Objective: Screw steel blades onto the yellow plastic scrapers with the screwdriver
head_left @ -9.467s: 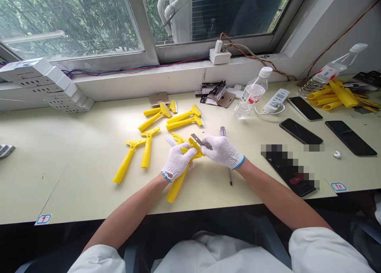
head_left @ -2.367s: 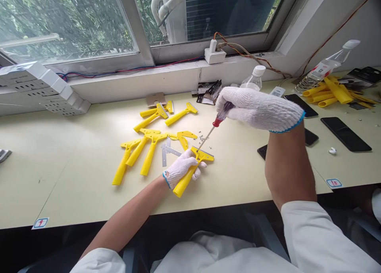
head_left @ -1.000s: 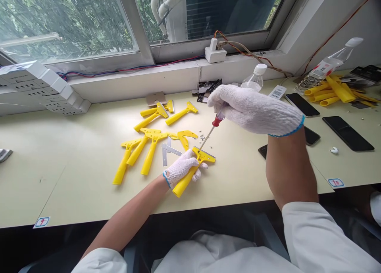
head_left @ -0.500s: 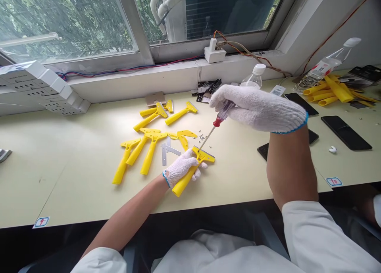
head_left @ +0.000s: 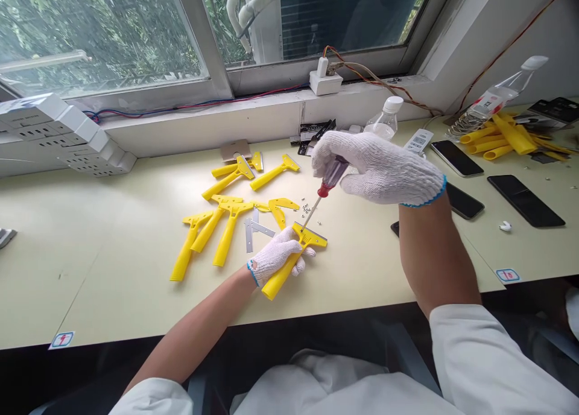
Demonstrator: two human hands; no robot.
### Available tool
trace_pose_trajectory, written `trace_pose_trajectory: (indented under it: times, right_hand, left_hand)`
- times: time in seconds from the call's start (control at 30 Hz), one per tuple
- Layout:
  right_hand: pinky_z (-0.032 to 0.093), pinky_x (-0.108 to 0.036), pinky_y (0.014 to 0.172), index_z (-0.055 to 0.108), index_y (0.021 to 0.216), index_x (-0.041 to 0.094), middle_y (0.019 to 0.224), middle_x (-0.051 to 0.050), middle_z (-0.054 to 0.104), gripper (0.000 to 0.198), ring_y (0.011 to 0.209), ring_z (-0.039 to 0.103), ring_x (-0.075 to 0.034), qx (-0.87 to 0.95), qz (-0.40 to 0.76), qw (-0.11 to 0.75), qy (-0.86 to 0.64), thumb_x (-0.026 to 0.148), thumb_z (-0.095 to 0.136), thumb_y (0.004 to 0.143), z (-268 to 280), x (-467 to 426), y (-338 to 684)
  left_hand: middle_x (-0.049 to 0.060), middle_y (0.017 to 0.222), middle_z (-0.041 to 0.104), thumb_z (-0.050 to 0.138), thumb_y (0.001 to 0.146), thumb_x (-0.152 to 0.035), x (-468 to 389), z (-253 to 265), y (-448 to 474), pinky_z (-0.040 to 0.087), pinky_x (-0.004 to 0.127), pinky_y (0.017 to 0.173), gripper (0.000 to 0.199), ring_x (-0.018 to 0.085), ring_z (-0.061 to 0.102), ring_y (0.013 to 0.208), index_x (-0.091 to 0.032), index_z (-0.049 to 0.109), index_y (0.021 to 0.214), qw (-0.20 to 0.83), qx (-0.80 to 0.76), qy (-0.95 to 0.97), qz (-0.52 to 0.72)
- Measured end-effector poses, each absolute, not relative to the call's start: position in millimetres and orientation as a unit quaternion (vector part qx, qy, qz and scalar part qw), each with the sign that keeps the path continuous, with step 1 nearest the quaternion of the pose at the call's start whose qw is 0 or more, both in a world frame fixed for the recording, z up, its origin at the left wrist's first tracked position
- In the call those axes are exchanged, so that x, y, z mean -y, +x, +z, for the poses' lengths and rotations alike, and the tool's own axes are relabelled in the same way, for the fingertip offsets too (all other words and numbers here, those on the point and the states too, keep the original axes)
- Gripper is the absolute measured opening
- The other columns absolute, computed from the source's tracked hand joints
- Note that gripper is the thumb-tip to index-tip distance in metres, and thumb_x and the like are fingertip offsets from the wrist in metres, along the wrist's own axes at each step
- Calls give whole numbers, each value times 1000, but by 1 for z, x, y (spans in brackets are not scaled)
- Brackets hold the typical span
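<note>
My left hand (head_left: 277,257), in a white knit glove, is wrapped round a yellow scraper (head_left: 281,276) near the table's front edge. The scraper's head points away from me, with a blade along its far edge. My right hand (head_left: 384,164), gloved too, grips a screwdriver (head_left: 333,175) with a clear handle and red collar. Its tip meets the left part of the scraper head, where a screw would be too small to make out. Small screws (head_left: 306,209) lie just beyond the head. Flat metal blades (head_left: 249,234) and loose yellow head pieces (head_left: 283,205) are left of it.
Several yellow scrapers (head_left: 228,237) lie to the left. White boxes (head_left: 90,139) are stacked at the back left. Bottles (head_left: 382,120), phones (head_left: 525,201) and an earbud (head_left: 505,227) are on the right, with yellow handles (head_left: 513,136) behind. A power socket (head_left: 325,83) sits on the sill.
My right hand has shifted left and turned round the screwdriver, whose handle now stands more upright. The tip stays on the scraper head. My left hand and the scraper have hardly moved.
</note>
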State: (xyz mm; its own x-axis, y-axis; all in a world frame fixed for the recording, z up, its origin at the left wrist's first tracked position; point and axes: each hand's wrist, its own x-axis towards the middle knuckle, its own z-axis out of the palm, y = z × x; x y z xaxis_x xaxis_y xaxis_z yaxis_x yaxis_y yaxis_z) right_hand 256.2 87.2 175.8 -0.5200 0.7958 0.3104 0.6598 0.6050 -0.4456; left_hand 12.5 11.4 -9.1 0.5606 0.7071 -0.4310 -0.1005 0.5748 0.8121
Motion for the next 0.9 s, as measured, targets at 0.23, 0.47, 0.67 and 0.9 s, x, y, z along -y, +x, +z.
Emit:
trace_pose_trajectory:
  times: [0.23,0.47,0.67,0.9]
  right_hand:
    - [53,-41,80,71,101,25,92,-9,77,15,90,74,-29,862,47,213,-457,31,58,104,174,-89,257]
    - [59,-43,83,72,111,26,98,-8,80,15,95,76,-30,865,116,242,-424,32,69,98,168,-94,265]
    - [59,-40,84,72,109,27,95,-6,78,14,91,76,-27,872,126,242,-406,25,63,99,171,-93,262]
    - [59,-42,82,70,105,25,92,-7,77,11,91,76,-28,853,147,260,-427,31,72,96,176,-83,256]
  left_hand:
    - [8,106,78,69,86,-25,-11,-14,12,49,27,51,37,12,62,53,-25,47,117,804,-386,372,258]
    - [7,106,77,68,87,-24,-11,-8,12,50,27,52,35,12,64,55,-25,46,115,795,-391,387,255]
    - [8,108,77,69,85,-23,-11,-8,12,51,26,51,39,13,65,56,-24,50,120,793,-399,385,253]
    - [10,113,77,69,87,-23,-12,-11,11,53,25,53,44,11,65,57,-23,53,128,799,-387,379,259]
